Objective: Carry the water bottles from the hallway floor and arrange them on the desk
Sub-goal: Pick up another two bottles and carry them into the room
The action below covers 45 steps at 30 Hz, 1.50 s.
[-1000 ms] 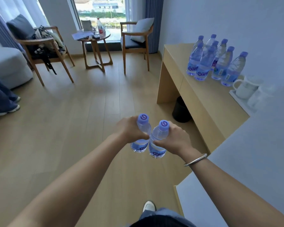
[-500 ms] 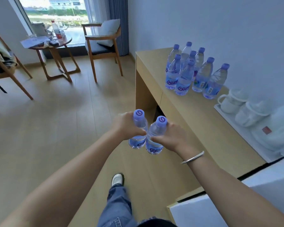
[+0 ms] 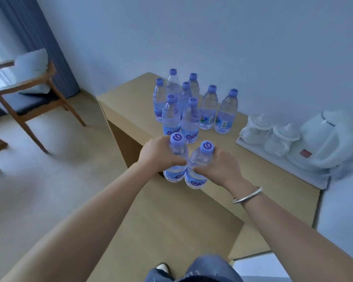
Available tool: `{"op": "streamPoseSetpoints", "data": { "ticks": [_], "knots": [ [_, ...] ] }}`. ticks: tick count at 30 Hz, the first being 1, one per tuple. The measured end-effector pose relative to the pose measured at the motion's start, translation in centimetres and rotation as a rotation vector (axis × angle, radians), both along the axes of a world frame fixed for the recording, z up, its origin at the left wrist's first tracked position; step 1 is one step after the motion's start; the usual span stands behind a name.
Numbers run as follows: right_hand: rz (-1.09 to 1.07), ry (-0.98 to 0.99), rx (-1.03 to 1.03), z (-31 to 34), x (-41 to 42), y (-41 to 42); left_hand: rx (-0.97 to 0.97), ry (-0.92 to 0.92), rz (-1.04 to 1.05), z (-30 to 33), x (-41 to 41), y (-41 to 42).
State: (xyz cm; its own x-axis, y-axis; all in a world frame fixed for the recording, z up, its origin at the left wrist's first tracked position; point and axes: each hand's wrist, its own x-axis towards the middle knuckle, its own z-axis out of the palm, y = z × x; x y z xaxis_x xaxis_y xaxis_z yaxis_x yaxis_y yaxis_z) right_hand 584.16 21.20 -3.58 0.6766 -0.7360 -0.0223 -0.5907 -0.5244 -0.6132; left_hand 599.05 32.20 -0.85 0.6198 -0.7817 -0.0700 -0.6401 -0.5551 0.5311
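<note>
One bottle (image 3: 176,157) is gripped by the left hand (image 3: 155,154), another bottle (image 3: 198,167) by the right hand (image 3: 216,168), upright above the surface (image 3: 263,180), presumably for joining the standing cluster (image 3: 192,106)

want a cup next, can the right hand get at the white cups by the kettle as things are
Probably not yet: the right hand grips a water bottle. The white cups stand unobstructed on the desk to its right.
</note>
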Motion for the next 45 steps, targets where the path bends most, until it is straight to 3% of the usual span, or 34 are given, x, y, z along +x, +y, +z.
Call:
{"op": "streamPoseSetpoints", "data": {
  "ticks": [5,17,35,41,45],
  "knots": [
    [-0.142,-0.018,-0.03,1.5,-0.5,-3.7,-0.003,0.052,-0.153,-0.1,0.7,-5.7],
    [-0.286,0.035,-0.014,0.6,-0.9,-10.5,0.047,0.072,-0.202,-1.0,0.8,-13.9],
    [-0.303,-0.002,0.137,-0.9,-0.2,-11.7,0.056,0.145,-0.134,-4.4,1.6,-16.5],
    [-0.36,0.028,0.101,-1.4,-1.0,-9.9,0.309,0.051,-0.105,-5.3,1.2,-14.9],
    [-0.45,0.109,0.07,-2.4,-2.9,-7.7,0.437,0.018,-0.274,-6.2,0.6,-13.2]
  ]
}}
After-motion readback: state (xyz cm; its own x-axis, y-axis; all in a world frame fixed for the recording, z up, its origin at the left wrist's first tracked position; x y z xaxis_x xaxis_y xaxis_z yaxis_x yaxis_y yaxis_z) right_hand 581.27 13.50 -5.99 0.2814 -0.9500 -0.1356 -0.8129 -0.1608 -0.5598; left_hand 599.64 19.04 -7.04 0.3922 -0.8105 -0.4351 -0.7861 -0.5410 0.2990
